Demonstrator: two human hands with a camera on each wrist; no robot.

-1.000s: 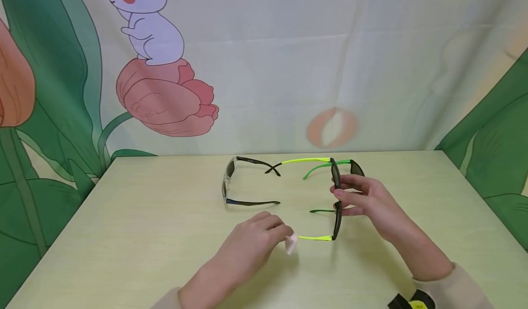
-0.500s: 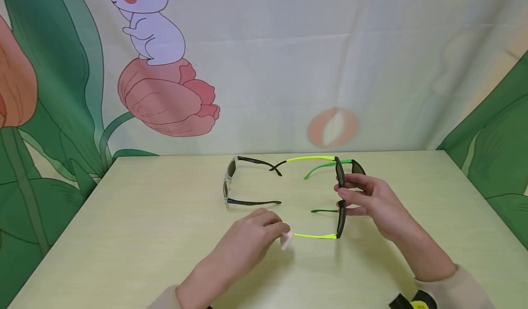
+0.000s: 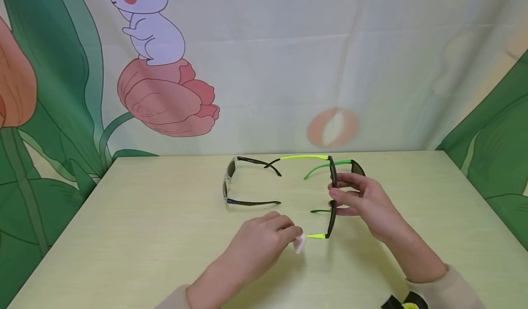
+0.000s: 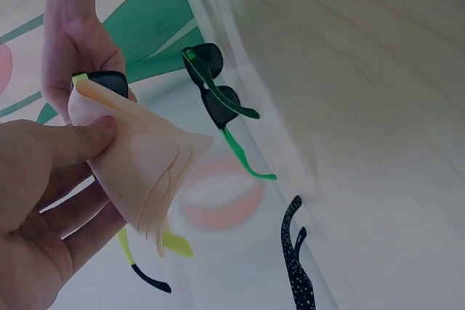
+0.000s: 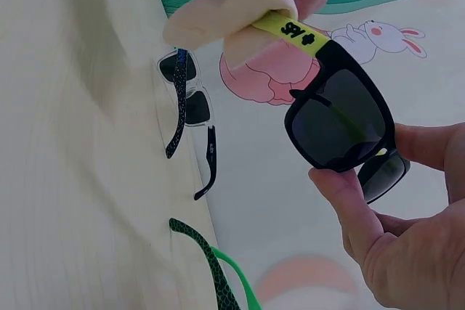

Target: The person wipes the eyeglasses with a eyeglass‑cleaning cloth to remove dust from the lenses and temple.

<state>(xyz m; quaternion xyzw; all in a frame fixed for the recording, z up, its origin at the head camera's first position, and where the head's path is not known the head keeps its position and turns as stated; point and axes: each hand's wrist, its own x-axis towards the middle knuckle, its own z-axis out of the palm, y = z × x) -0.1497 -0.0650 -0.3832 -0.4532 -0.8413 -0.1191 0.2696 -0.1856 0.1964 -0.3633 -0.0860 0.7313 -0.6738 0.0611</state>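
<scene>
My right hand (image 3: 371,203) grips black-framed sunglasses (image 5: 338,117) by the middle of the front, fingers and thumb around the bridge. Their neon-yellow arms stand unfolded and reach to the left above the table. My left hand (image 3: 261,238) pinches a folded pale pink cloth (image 4: 145,157) between thumb and fingers. The cloth wraps the near yellow arm (image 3: 316,236) close to its hinge, and black lettering shows on the bare part in the right wrist view. The tip of that arm sticks out beyond the cloth in the left wrist view.
Clear-framed sunglasses with dark speckled arms (image 3: 253,203) lie unfolded on the table (image 3: 144,235), left of the held pair. Sunglasses with green arms (image 4: 211,81) rest at the back right, partly behind my right hand. A printed curtain (image 3: 264,70) hangs behind the table.
Since half a second ago, my left hand has slid the cloth right along the yellow arm toward the hinge. My right hand has shifted the sunglasses slightly left. The other two pairs stay put.
</scene>
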